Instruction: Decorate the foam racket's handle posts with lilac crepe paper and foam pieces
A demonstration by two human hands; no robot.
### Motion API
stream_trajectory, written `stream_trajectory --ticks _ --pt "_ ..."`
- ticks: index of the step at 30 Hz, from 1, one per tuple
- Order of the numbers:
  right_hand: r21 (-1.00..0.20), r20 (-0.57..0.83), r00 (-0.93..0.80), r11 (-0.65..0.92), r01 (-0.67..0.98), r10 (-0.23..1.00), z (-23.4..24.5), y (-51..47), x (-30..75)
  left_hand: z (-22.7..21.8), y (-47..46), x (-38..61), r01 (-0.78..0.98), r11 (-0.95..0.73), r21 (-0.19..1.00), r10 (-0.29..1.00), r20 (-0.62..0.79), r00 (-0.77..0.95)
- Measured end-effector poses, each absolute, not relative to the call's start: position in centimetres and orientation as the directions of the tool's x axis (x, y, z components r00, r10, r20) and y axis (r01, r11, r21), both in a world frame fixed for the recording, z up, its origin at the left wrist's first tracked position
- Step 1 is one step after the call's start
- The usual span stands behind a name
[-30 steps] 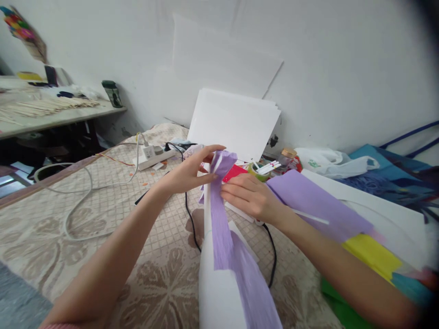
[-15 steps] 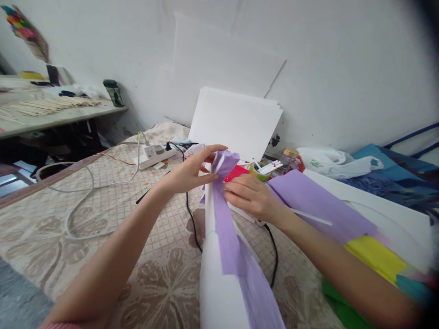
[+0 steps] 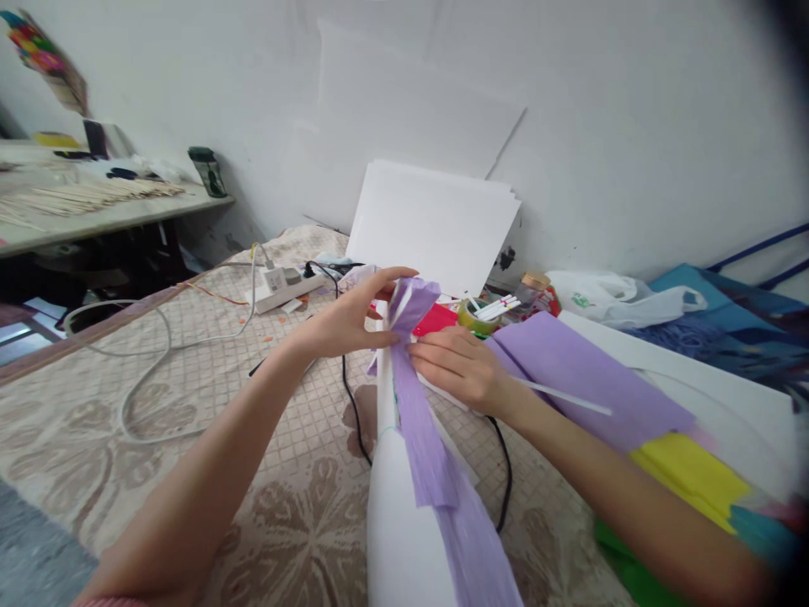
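A long white curved form (image 3: 404, 539) points away from me, with a strip of purple crepe paper (image 3: 420, 421) along its right side. My left hand (image 3: 354, 319) is curled around the far end, thumb and fingers closed on the folded top of the strip. Just to its right, my right hand (image 3: 464, 364) pinches the strip's right edge, fingertips together. A second purple length runs beneath the strip toward me. A red piece (image 3: 436, 319) shows behind my right hand. What lies under the paper between my hands is hidden.
A white power strip (image 3: 287, 291) with cables lies at the left. White boards (image 3: 436, 219) lean on the wall. Right of my hands are a tape roll (image 3: 474, 319) with white sticks, folded purple paper (image 3: 587, 379), yellow paper (image 3: 688, 476) and a plastic bag (image 3: 619, 299).
My right hand has shifted slightly left and down along the strip. The strip's middle has moved a little to the right, baring a sliver of green at its left edge.
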State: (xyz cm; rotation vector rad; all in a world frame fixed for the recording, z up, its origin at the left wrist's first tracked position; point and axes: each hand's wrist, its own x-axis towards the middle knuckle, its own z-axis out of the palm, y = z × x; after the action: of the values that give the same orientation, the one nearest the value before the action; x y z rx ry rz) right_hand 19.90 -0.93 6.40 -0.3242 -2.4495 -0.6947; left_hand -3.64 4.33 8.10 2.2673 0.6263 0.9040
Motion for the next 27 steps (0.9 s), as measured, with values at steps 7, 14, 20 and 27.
stream_trajectory --ticks 7,14,20,27 --pt "0.309 0.617 -0.769 0.847 0.432 0.167 4.8 -1.5 20.4 8.2 4.3 -3.6 0.185 -0.684 0.705 0.616 0.423 0.665" --pt "0.209 0.673 -0.714 0.876 0.435 0.194 4.7 -1.8 19.9 8.7 4.0 -3.8 0.177 -0.687 0.704 0.590 0.399 0.702" --pt "0.042 0.722 -0.635 0.899 0.436 0.274 4.6 -2.0 19.6 8.5 3.9 -3.7 0.184 -0.695 0.695 0.588 0.401 0.703" --pt "-0.067 0.755 -0.490 0.794 0.604 0.436 4.6 -1.8 19.0 8.4 3.9 -3.7 0.195 -0.685 0.702 0.595 0.385 0.706"
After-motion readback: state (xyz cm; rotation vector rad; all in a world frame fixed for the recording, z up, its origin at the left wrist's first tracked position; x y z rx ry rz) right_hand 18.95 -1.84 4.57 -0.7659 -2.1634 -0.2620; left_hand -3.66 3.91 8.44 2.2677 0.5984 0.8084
